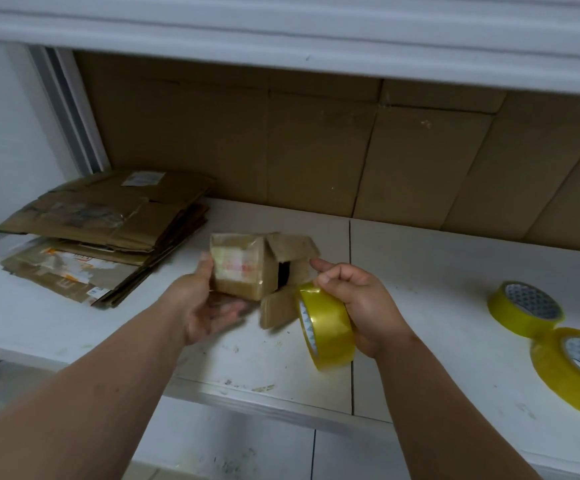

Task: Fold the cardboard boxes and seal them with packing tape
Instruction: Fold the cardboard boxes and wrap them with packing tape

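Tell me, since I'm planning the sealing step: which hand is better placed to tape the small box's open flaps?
Right. The right hand already grips the tape roll beside the box's open flaps; the left hand supports the box.

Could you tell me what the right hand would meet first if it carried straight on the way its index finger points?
Probably the open flaps of the small cardboard box, close ahead of the right hand; depth is unclear.
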The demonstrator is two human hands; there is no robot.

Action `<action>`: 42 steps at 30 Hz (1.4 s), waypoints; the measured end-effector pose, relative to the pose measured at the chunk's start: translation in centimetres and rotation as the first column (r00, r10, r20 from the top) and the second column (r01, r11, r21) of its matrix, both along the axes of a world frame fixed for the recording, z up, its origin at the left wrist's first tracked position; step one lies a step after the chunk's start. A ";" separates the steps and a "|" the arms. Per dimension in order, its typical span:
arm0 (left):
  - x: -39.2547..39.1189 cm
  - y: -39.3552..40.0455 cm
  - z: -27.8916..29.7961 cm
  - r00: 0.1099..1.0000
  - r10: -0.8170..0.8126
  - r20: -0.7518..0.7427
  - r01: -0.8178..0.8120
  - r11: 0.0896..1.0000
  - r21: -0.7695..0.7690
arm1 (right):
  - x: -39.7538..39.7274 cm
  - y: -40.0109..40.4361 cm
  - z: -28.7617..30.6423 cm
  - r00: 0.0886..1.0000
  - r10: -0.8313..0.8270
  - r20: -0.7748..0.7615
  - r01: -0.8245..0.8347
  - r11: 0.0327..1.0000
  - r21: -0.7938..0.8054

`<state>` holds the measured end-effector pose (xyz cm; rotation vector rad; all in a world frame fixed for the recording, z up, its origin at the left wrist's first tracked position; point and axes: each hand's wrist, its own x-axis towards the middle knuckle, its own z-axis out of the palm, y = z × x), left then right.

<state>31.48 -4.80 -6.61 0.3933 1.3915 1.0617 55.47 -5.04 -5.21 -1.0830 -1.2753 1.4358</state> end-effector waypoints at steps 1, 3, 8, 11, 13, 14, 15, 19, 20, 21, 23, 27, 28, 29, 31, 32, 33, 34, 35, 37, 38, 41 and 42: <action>-0.2 -0.2 -0.4 0.992 0.004 -0.125 -0.004 1.000 -0.003 | 0.1 0.0 0.0 1.000 -0.021 0.008 0.021 1.000 -0.009; -1.0 -0.3 -1.3 0.886 0.057 -0.460 -0.054 0.998 0.021 | 0.3 -0.4 0.3 0.998 -0.047 0.042 0.048 0.999 -0.022; -1.4 -0.6 -0.9 0.494 0.295 -0.818 0.104 0.914 0.392 | 0.5 -0.9 1.0 0.975 -0.134 0.178 0.139 0.990 -0.015; 0.7 -0.9 0.2 0.382 0.180 -0.907 0.402 0.851 0.338 | 0.8 -0.8 1.4 0.940 -0.201 0.276 0.201 0.979 0.031; 1.7 -0.8 0.6 0.205 -0.002 -0.979 0.519 0.848 0.107 | 1.1 -0.5 1.6 0.910 -0.260 0.322 0.248 0.965 0.079; 2.0 -0.7 0.6 0.141 -0.048 -0.989 0.530 0.847 0.035 | 1.3 -0.3 1.8 0.895 -0.291 0.338 0.271 0.957 0.108; 2.2 -0.5 0.6 0.111 -0.073 -0.991 0.525 0.851 -0.004 | 1.7 -0.1 1.9 0.877 -0.322 0.357 0.290 0.947 0.141; 2.8 0.1 0.9 0.088 -0.022 -0.996 0.479 0.878 0.023 | 3.7 0.6 2.3 0.780 -0.451 0.433 0.336 0.886 0.319; 2.9 0.3 0.9 0.124 -0.002 -0.992 0.465 0.884 0.056 | 4.3 0.8 2.3 0.752 -0.488 0.444 0.342 0.864 0.371; 3.0 0.4 1.0 0.191 0.005 -0.982 0.441 0.893 0.090 | 4.9 1.0 2.3 0.722 -0.526 0.450 0.349 0.838 0.419; 3.3 0.8 0.9 0.342 0.031 -0.939 0.348 0.924 0.157 | 6.2 1.3 2.3 0.656 -0.598 0.460 0.361 0.785 0.504; 4.2 1.4 0.8 0.256 0.090 -0.962 0.348 0.920 0.179 | 8.6 0.8 1.5 0.408 -0.690 0.597 0.148 0.696 0.703; 4.3 1.6 0.8 0.284 0.104 -0.953 0.360 0.910 0.207 | 9.1 0.6 1.1 0.342 -0.680 0.649 0.038 0.700 0.713; 4.4 1.7 0.8 0.309 0.114 -0.944 0.352 0.909 0.225 | 9.3 0.3 0.7 0.291 -0.638 0.713 -0.068 0.729 0.681; 4.0 1.7 0.7 0.344 0.141 -0.928 0.285 0.926 0.246 | 9.4 -0.4 -0.4 0.219 -0.470 0.855 -0.252 0.820 0.515; 3.6 1.8 0.8 0.365 0.153 -0.918 0.247 0.935 0.254 | 9.2 -0.8 -1.0 0.169 -0.386 0.907 -0.323 0.847 0.421; 3.4 1.9 0.8 0.389 0.158 -0.907 0.217 0.942 0.257 | 8.9 -1.0 -1.7 0.118 -0.325 0.938 -0.365 0.865 0.345; 3.3 1.9 0.9 0.412 0.162 -0.897 0.200 0.944 0.262 | 8.7 -1.3 -2.2 0.109 -0.281 0.953 -0.354 0.885 0.301; 3.3 1.9 0.8 0.433 0.160 -0.887 0.193 0.945 0.264 | 8.5 -1.5 -2.6 0.144 -0.244 0.959 -0.308 0.910 0.278; 3.8 1.7 0.7 0.451 0.150 -0.880 0.216 0.938 0.270 | 8.6 -1.3 -3.1 0.197 -0.205 0.959 -0.230 0.941 0.249; 4.1 1.6 0.6 0.449 0.146 -0.882 0.231 0.934 0.272 | 8.7 -1.0 -3.2 0.175 -0.193 0.966 -0.216 0.949 0.229; 4.8 1.3 0.7 0.441 0.134 -0.887 0.249 0.932 0.265 | 8.9 -0.1 -3.4 0.131 -0.112 0.985 -0.186 0.973 0.135; 4.9 1.1 0.8 0.441 0.132 -0.888 0.249 0.932 0.262 | 8.8 0.1 -3.4 0.149 -0.095 0.984 -0.173 0.978 0.120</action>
